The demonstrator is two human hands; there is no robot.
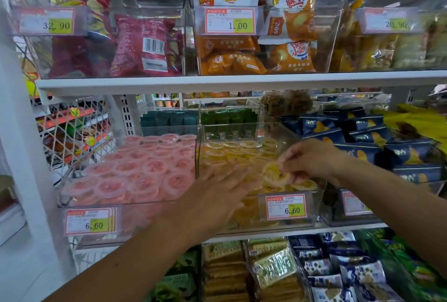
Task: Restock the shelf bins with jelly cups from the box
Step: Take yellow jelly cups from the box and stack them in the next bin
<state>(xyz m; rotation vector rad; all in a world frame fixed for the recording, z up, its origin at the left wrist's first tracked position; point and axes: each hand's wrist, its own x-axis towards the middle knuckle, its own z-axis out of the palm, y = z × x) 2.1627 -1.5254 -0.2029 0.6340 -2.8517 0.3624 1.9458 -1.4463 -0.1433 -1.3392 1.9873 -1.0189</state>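
Head view, fingers (285, 156) pinch yellow cup (272, 174), pink cups (145, 171) left, blue packets (362, 137) right

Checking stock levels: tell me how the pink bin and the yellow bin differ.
The pink bin holds pink cups; the yellow bin holds yellow cups. No hand is at the pink bin; the left hand lies flat over the yellow bin's cups and the right hand pinches one yellow cup. Both bins are clear and tagged 6.60.
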